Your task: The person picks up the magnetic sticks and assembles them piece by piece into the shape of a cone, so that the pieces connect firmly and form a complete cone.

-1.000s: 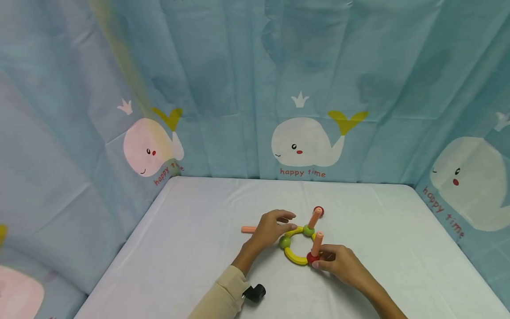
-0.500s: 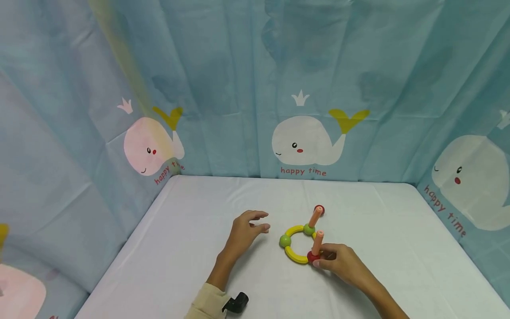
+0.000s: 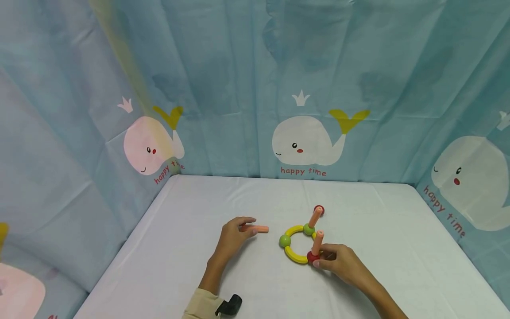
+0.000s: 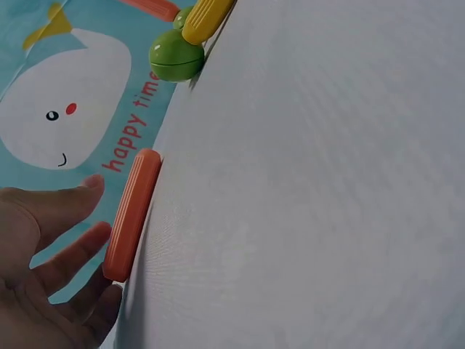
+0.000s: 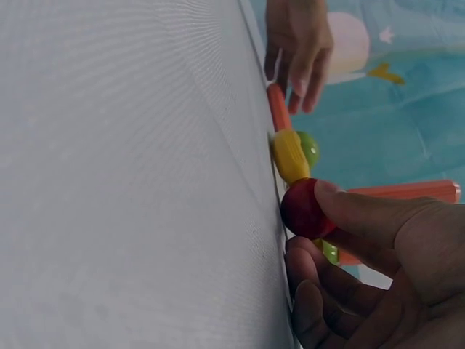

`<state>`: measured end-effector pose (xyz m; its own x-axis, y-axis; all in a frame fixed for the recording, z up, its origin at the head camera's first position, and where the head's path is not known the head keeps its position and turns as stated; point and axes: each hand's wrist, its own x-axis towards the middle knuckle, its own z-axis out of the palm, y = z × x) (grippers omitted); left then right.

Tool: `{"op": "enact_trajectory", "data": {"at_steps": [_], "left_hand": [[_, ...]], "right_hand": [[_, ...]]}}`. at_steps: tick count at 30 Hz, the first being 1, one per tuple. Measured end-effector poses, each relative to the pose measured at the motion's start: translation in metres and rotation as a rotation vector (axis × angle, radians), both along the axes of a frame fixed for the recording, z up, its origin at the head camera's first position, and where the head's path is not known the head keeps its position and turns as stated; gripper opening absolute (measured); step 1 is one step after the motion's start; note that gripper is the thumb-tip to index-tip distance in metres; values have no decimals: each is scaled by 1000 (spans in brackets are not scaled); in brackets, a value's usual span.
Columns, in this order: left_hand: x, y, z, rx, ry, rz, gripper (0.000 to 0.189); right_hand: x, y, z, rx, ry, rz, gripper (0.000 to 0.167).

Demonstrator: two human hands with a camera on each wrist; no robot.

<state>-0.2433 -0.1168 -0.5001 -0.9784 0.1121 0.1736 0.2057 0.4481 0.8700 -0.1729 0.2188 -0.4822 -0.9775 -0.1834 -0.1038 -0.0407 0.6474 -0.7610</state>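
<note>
My right hand (image 3: 338, 261) pinches a red ball (image 5: 305, 209) at the near right of a ring made of curved yellow pieces (image 3: 295, 256) and balls. An orange stick (image 3: 317, 243) stands up from that red ball. Another upright orange stick (image 3: 315, 218) rises from the green ball (image 3: 308, 230) at the back of the ring, and a second green ball (image 3: 284, 241) forms its left side. My left hand (image 3: 232, 237) hovers around a loose orange stick (image 4: 133, 215) lying on the table, thumb and fingers spread apart with the stick between them.
Behind the ring lies another red ball (image 3: 320, 210), partly hidden by the upright stick. The white-covered table (image 3: 207, 199) ends at a blue curtain (image 3: 223, 88) with printed whales. A black device (image 3: 231, 305) sits at my left sleeve.
My left hand has moved left, away from the ring, and come down around the loose orange stick, which now shows past its fingers. My right hand stays on the red ball.
</note>
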Motion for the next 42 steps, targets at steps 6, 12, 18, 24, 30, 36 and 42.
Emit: {"op": "enact_trajectory", "data": {"at_steps": [6,12,18,24,30,36,42], "left_hand": [[-2,-3,-4,-32,-4,4,32],[-3,-4,-6,-59,-15,1,36],[-3,-5,-7,-89,-28,5,38],[-1,-5,-7,-105,-26,12,34],[-4,-3,-6,-55,-39,53,36],[-4,-2,-4,-20,-31,70,34],[-6,0,-6,-19,6,80,30]], "right_hand": [[0,0,-1,-1,-4,-4,46],[0,0,-1,-9,-14,-10,46],[1,0,-1,-20,-17,-14,46],[1,0,-2,-24,-15,-12,46],[0,1,-3,-24,-27,-17,46],[-1,1,-4,-26,-26,-16,45],[-1,0,-2,-18,-28,-26,45]]}}
